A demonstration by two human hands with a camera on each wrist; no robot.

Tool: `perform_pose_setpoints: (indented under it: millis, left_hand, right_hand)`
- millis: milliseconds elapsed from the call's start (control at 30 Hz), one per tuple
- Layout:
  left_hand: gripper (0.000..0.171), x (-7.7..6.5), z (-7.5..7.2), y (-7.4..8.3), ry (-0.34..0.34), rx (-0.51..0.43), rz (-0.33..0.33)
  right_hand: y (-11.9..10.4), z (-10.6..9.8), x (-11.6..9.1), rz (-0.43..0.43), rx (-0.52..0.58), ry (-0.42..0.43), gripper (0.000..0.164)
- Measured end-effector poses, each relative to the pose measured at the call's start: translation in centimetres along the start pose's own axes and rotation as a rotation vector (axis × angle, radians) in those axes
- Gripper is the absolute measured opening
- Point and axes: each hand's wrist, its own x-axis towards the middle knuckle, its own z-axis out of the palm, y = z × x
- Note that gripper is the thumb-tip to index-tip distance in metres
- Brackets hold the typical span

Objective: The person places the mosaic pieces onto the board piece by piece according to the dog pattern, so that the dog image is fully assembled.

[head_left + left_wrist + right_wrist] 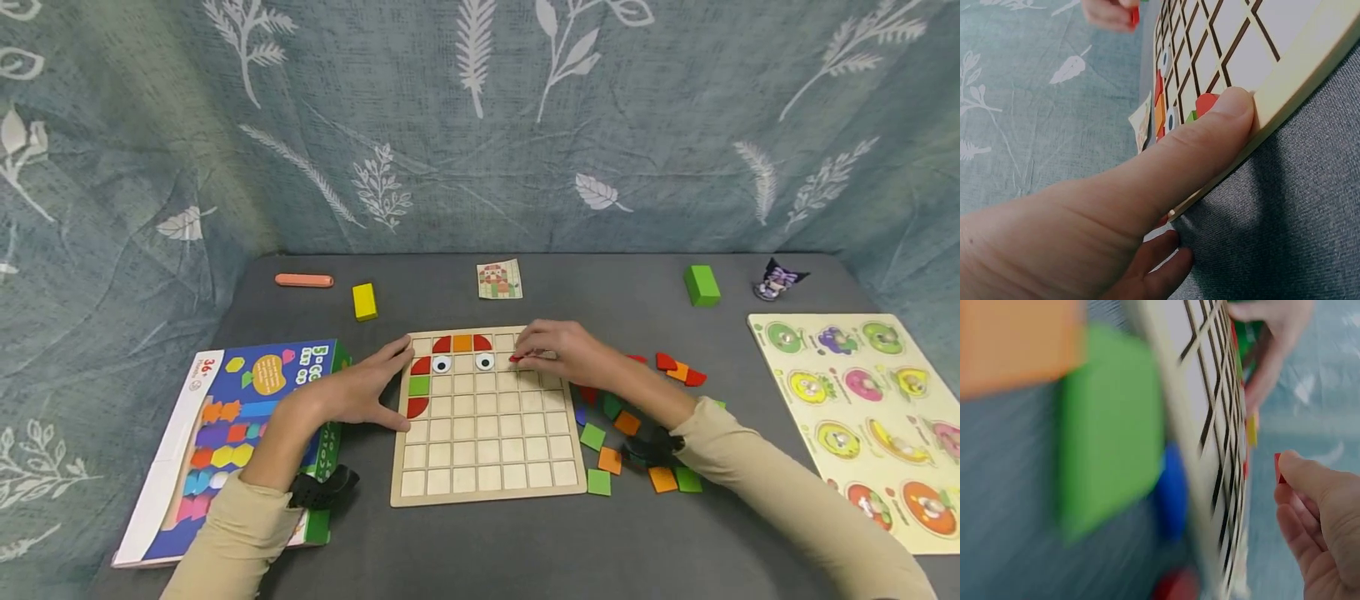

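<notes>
A wooden grid board (487, 497) lies on the table. Along its left edge rests my left hand (360, 387), thumb (1235, 106) on the frame and fingers spread towards the far corner. Over the board's far right part, my right hand (566, 350) pinches a small red tile (1280, 469) between thumb and fingertips. Several tiles sit in the grid: an orange square (462, 342) between red rounded ones, a green square (418, 385) between two red ones at the left, and two white eye tiles (442, 363). The held tile's full shape is hidden by the fingers.
Loose green, orange, red and blue tiles (592, 436) lie right of the board, partly under my right forearm. A pattern card (499, 280) lies beyond it. A toy box (225, 450) stands left, a fruit puzzle board (847, 408) right. Yellow (364, 302) and green blocks (702, 286) lie behind.
</notes>
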Motion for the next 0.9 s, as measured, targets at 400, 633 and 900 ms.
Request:
perform_pose_setpoints:
  millis: [400, 633, 900]
  left_hand:
    - [0.106, 0.2, -0.2, 0.1, -0.017, 0.007, -0.027]
    - [0.105, 0.1, -0.2, 0.0, -0.009, 0.007, -0.022]
    - [0.105, 0.1, -0.1, -0.1, -0.01, 0.003, -0.006]
  right_hand:
    - [-1.9, 3.6, 5.9, 0.005, -0.133, -0.222, 0.007]
    - [-2.0, 4.0, 6.5, -0.038, -0.151, -0.225, 0.005]
    - [-2.0, 4.0, 6.1, -0.114, -0.195, -0.199, 0.007]
